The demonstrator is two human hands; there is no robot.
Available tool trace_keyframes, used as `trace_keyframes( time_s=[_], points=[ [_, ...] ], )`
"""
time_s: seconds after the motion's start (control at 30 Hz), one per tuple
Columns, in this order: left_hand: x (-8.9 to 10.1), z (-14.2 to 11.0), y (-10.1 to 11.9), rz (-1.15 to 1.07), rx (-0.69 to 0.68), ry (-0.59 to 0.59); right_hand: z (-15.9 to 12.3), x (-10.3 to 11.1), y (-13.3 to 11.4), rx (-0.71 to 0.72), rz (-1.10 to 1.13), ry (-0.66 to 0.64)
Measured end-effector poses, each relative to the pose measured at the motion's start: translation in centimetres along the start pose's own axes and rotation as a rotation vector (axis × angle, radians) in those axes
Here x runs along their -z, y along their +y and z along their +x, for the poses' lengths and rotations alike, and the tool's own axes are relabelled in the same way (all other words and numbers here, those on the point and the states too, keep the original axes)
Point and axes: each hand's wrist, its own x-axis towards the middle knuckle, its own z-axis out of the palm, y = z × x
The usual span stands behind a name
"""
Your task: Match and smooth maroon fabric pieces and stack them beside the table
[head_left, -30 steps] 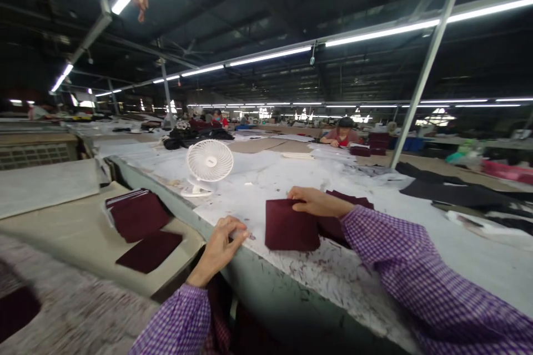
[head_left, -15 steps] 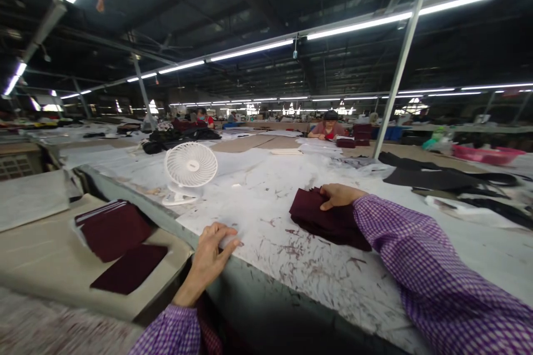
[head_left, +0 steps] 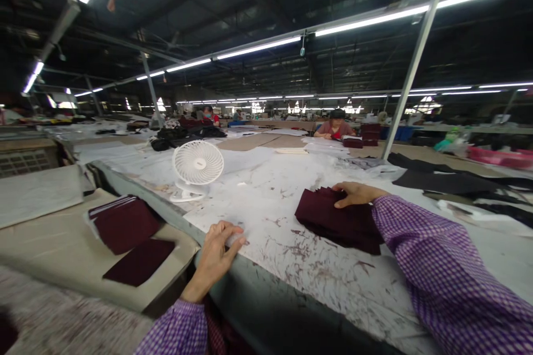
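My right hand grips the far edge of a stack of maroon fabric pieces on the white-covered table. Its thumb rests on the top layer, and the other fingers are mostly out of sight behind the cloth. The layers fan slightly at the upper edge. My left hand is at the table's near edge, left of the stack, its fingers curled toward the thumb. Something small and greyish shows between them, too unclear to name. Dark red thread scraps litter the surface between my hands.
A white fan stands on the table's left side. Lower left, more maroon pieces lie on a beige surface. Dark cloth lies at right near a metal post. A co-worker sits across the table.
The view has turned slightly left, so everything sits a little farther right. Both hands keep nearly the same poses; the right still grips the maroon stack.
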Motion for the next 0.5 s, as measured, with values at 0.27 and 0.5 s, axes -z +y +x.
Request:
trace_keyframes(
  time_s=[0.27,0.5],
  points=[
    [-0.2,-0.3,0.0,-0.015,-0.008,0.006,0.5,-1.1,-0.8,0.053,-0.161,0.063],
    [-0.8,-0.6,0.4,0.015,-0.010,0.076,-0.4,-1.6,-1.2,0.069,0.166,-0.074]
  ],
)
